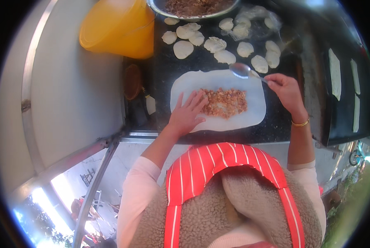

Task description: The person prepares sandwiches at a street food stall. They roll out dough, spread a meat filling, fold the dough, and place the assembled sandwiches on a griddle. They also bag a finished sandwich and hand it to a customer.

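Observation:
A thin rolled-out sheet of dough [253,113] lies on the dark countertop [163,77] in front of me. Across its middle is a rough rectangle of crumbly reddish-brown filling [226,100], thinner near the centre where pale dough shows through. My left hand [189,110] rests at the left end of the filling, fingers spread, the fingertips touching it. In my right hand [284,88], at the right edge of the sheet, is the handle of a metal spoon [241,70]. Its bowl is over the far right part of the dough.
Several flattened dough pieces [183,49] lie beyond the sheet, some by a clear plastic bag [262,15]. A metal bowl [200,17] of brown filling stands at the far edge. A yellow bucket [120,31] is at left. Dough strips [335,74] lie on a black griddle [349,114] at right.

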Motion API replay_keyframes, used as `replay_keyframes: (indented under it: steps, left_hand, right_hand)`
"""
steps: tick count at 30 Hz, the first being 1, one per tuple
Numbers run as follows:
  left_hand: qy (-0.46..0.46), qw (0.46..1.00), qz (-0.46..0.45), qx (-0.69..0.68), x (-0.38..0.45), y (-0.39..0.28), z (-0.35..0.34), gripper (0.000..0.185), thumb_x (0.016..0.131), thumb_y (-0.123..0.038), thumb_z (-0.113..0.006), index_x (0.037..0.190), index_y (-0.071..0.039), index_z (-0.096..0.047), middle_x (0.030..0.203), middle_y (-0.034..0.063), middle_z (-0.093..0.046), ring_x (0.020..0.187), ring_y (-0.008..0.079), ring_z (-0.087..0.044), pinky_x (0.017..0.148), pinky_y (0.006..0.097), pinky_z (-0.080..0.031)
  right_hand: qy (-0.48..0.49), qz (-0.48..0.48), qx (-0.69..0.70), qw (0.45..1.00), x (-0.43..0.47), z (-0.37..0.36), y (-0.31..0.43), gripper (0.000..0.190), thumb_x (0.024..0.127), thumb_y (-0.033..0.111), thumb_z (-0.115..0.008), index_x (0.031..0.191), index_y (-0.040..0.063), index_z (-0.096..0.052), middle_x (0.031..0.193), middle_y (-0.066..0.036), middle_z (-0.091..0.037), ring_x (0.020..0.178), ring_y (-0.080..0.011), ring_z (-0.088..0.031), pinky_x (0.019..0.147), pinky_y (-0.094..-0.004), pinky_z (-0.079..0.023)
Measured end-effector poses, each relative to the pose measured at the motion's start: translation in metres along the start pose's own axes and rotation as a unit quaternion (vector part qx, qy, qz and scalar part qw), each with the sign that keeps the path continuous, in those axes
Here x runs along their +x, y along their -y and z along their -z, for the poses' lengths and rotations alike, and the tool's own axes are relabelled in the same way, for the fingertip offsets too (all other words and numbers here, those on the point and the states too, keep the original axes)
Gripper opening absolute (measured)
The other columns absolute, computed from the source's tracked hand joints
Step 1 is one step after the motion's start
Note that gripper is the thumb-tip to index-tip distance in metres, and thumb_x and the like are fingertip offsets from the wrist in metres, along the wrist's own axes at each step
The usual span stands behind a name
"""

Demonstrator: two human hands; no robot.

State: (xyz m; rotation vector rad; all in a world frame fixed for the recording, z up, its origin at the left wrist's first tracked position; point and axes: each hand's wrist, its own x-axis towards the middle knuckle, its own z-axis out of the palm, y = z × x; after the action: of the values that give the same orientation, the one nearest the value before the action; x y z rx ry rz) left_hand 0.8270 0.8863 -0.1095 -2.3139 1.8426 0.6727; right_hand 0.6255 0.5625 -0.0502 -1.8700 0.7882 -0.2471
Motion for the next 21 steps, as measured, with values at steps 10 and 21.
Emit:
replay_keyframes:
  steps: [10,21]
  left_hand:
    - [-0.134,0.965,0.22,-0.051,-0.015,-0.007,0.004,0.077,0.099,-0.052,-0.051,0.161,-0.016,-0.022,0.17,0.0141,-0.009,0.157,0.0357,-0.005,0.12,0.0628,0.002]
    - [-0.204,0.936,0.244,-0.152,-0.002,-0.022,0.013,0.075,0.094,-0.024,-0.064,0.157,-0.004,-0.028,0.165,0.0179,-0.023,0.155,0.0361,-0.017,0.121,0.0607,-0.004]
  right_hand:
    - [-0.155,0.304,-0.373,0.863,0.242,-0.067,0.089,0.014,0.085,0.011,-0.06,0.091,0.014,-0.072,0.088,-0.009,-0.072,0.087,-0.0291,-0.07,0.075,-0.0395,-0.055]
    - [-0.029,0.328,-0.383,0.863,0.298,-0.135,0.108,0.01,0.081,0.013,-0.06,0.083,0.011,-0.07,0.082,-0.014,-0.071,0.084,-0.0332,-0.071,0.072,-0.0452,-0.056]
